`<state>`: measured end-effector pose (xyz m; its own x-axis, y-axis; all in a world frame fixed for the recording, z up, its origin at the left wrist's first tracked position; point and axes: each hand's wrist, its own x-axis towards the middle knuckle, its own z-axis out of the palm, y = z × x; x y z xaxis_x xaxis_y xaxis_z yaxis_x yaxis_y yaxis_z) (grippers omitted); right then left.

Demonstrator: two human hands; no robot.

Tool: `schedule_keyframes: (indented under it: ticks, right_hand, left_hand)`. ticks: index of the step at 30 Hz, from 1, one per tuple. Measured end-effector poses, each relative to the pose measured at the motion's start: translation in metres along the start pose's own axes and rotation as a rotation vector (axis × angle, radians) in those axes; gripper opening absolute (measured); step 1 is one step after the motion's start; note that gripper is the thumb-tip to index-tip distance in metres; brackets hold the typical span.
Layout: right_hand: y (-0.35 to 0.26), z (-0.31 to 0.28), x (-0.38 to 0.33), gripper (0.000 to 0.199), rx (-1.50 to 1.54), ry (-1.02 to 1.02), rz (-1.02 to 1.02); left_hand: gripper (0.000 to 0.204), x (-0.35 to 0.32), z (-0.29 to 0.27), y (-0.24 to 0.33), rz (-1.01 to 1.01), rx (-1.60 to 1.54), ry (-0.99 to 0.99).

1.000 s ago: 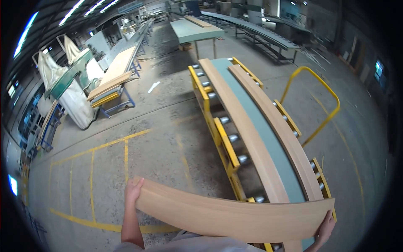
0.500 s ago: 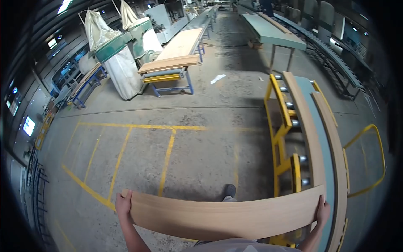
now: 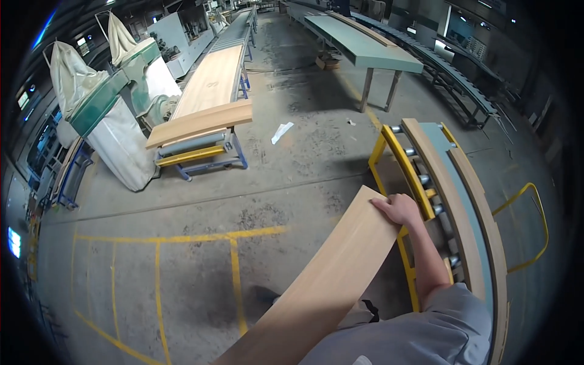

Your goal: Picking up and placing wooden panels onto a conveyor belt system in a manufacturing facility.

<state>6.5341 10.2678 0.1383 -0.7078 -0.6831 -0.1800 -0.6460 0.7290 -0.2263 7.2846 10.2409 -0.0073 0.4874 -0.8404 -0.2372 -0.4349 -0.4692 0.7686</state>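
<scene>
I hold a long, light-brown wooden board (image 3: 331,280) that runs from the lower edge of the view up and to the right, over the concrete floor. My right hand (image 3: 398,210) is closed on its far end, close to the yellow frame of a roller conveyor (image 3: 406,163). My right forearm, in a grey sleeve, reaches up from the lower right. My left hand is out of view, and the near end of the board is cut off by the bottom edge.
The roller conveyor carries long boards (image 3: 453,201) on the right. A stack of boards (image 3: 201,121) lies on a blue and yellow cart ahead. White dust-collector bags (image 3: 115,146) stand at left, a green table (image 3: 365,48) beyond. Yellow lines (image 3: 234,267) mark the floor.
The board has swung from lying crosswise in front of me to pointing away. My left hand has dropped out of view. The view has turned left, toward the cart.
</scene>
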Motion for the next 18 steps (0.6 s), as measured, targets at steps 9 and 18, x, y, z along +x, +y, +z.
schedule_keyframes:
  ticks: [9,18]
  right_hand:
    - [-0.266,0.045,0.134,0.069,0.035,-0.067,0.094]
    - [-0.34,0.121,0.293,0.071,0.244,0.132,0.331]
  left_hand:
    - [0.063,0.334,0.006,0.057,0.276,-0.105,-0.01]
    - [0.073,0.545,0.11,0.347,-0.038,0.377,0.125]
